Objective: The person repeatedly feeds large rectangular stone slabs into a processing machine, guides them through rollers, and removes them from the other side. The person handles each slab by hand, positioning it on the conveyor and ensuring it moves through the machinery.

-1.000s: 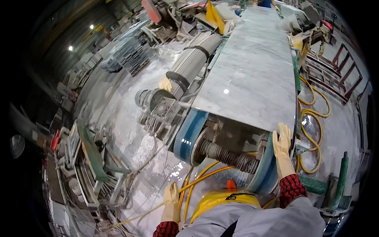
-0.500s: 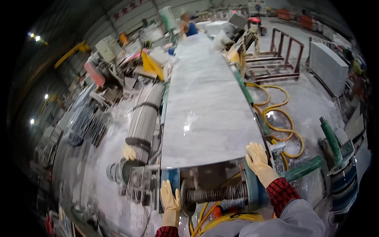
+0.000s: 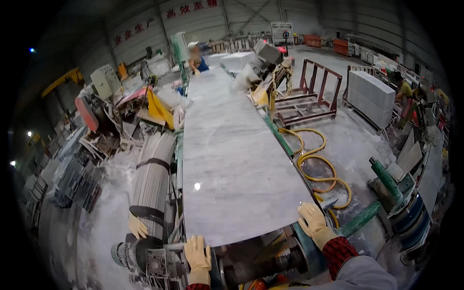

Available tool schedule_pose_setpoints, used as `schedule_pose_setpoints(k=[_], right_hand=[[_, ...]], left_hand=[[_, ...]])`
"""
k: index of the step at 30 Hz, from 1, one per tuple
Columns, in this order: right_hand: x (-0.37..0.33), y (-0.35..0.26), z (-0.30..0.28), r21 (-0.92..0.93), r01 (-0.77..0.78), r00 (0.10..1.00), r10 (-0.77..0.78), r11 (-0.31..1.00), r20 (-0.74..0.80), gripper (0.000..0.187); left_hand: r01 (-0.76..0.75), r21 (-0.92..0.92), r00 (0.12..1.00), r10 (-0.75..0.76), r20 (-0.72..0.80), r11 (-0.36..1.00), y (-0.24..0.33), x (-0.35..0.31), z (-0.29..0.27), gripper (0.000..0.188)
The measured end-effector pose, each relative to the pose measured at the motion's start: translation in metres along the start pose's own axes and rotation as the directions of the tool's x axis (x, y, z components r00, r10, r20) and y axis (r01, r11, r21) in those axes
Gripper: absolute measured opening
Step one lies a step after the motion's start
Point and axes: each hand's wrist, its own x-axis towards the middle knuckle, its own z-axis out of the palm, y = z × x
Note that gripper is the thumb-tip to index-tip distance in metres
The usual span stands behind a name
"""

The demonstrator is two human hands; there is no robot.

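A long pale grey stone slab (image 3: pixel 227 145) with a wet sheen lies lengthwise on a machine bed in front of me. My left hand (image 3: pixel 197 258), in a cream rubber glove, has its fingers stretched out at the slab's near left corner. At the near right corner, my right hand (image 3: pixel 315 223), gloved alike, lies with fingers spread along the edge. Neither hand grips anything. Whether the left fingertips press on the slab or only rest against its edge, I cannot tell. Below the near edge, between my hands, sits a dark ribbed roller (image 3: pixel 266 268).
A loose cream glove (image 3: pixel 137 225) lies on the machinery at left, by a strapped grey ribbed bundle (image 3: pixel 153 169). A yellow hose (image 3: pixel 326 166) coils on the wet floor beside a dark red rack (image 3: pixel 309 96). A person (image 3: pixel 197 62) stands at the slab's far end.
The view has tilted upward, so the slab and machine sit lower in the picture. My left hand has come forward to the slab's near edge; my right hand stays by its corner.
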Motion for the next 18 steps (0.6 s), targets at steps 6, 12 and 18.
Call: schedule_pose_setpoints(k=[6, 12, 18], right_hand=[[-0.01, -0.001, 0.009, -0.055, -0.055, 0.998, 0.056, 0.997, 0.032, 0.05], [0.0, -0.007, 0.004, -0.021, -0.065, 0.993, 0.066, 0.998, 0.099, 0.049], [-0.001, 0.008, 0.005, 0.029, 0.006, 0.999, -0.007, 1.0, 0.039, 0.045]], left_hand=[[0.011, -0.022, 1.0, -0.011, -0.026, 1.0, 0.003, 0.001, -0.006, 0.056], [0.035, -0.007, 0.999, -0.036, -0.012, 0.999, 0.006, 0.005, -0.018, 0.056], [0.014, -0.028, 0.999, -0.015, -0.05, 1.0, 0.003, 0.003, -0.003, 0.057]])
